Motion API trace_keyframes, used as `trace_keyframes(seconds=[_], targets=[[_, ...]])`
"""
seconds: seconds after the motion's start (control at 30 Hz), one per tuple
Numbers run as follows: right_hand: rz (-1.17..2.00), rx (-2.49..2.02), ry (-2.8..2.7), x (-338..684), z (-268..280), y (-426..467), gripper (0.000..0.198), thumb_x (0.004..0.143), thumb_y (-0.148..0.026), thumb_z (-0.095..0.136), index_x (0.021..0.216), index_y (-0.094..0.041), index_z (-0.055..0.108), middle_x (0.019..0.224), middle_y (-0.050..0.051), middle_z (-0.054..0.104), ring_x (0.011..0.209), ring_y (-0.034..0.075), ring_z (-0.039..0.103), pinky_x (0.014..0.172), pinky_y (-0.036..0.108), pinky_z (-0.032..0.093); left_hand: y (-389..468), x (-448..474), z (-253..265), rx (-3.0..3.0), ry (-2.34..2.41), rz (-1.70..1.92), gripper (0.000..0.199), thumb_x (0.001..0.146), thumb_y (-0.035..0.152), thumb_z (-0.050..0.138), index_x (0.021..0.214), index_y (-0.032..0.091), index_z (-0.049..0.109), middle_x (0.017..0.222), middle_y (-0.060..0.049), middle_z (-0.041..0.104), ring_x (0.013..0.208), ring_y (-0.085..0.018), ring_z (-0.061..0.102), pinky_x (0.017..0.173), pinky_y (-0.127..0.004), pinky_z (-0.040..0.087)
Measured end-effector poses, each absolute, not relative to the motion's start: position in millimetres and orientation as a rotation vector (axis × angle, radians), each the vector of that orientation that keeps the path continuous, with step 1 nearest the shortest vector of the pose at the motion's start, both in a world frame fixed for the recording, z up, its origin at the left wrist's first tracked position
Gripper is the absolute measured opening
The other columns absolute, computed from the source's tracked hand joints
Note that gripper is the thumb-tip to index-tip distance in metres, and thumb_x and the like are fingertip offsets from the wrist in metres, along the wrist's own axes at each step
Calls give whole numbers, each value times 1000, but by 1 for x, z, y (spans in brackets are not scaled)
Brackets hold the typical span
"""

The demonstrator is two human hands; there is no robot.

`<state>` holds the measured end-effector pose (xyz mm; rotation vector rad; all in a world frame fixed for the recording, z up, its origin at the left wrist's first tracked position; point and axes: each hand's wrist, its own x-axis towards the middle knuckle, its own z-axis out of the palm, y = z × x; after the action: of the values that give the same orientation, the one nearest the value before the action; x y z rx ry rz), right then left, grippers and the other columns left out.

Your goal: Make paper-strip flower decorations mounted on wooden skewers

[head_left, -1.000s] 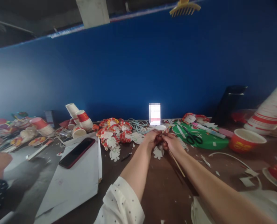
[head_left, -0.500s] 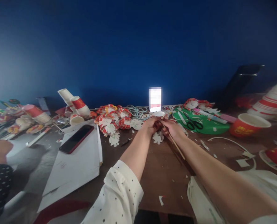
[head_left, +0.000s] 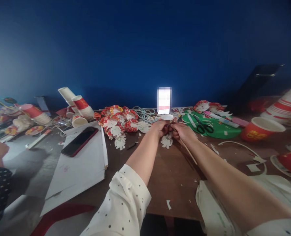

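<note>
Both my hands meet over the far part of the brown table, fingers bent inward. My right hand [head_left: 184, 131] is closed round a thin wooden stick [head_left: 189, 151], whose lower end slants down toward me along my forearm. My left hand [head_left: 160, 127] is closed beside the stick's upper end; what its fingers hold is hidden. Just beyond the fingers shows a white round disc [head_left: 167, 117]. Below my hands hangs or lies a white petal-shaped paper cutout [head_left: 167, 141]; I cannot tell whether it is attached to anything.
Red-and-white paper flowers [head_left: 116, 121] lie left of my hands. Scissors [head_left: 204, 127] rest on a green sheet [head_left: 224, 131] at the right, near a red paper cup [head_left: 260, 129]. A dark phone [head_left: 80, 141] lies on white paper [head_left: 79, 173]. A lit screen [head_left: 164, 100] stands behind.
The view has tipped slightly, so the table things sit a little higher in the picture. Both hands keep nearly the same place and hold.
</note>
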<state>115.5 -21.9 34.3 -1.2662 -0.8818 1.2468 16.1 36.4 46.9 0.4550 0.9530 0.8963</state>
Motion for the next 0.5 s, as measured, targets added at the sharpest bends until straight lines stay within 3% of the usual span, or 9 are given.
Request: trace_keyframes(seconds=[0.23,0.5], targets=[[1269,-1216,-813,119,39,-22,13,70,-24,64,80,-21,57,61,-3,52,44,7,30,42,22,16,41,8,47,543,917,886,15,81,-1,66,74,11,60,57,2,55,42,-2,45,41,-10,34],[1284,-1169,-843,122,36,-22,10,72,-24,63,75,-21,55,61,-3,51,45,7,30,43,23,17,39,9,45,618,1006,894,15,76,1,71,80,13,62,56,3,54,44,-4,45,43,-14,36]])
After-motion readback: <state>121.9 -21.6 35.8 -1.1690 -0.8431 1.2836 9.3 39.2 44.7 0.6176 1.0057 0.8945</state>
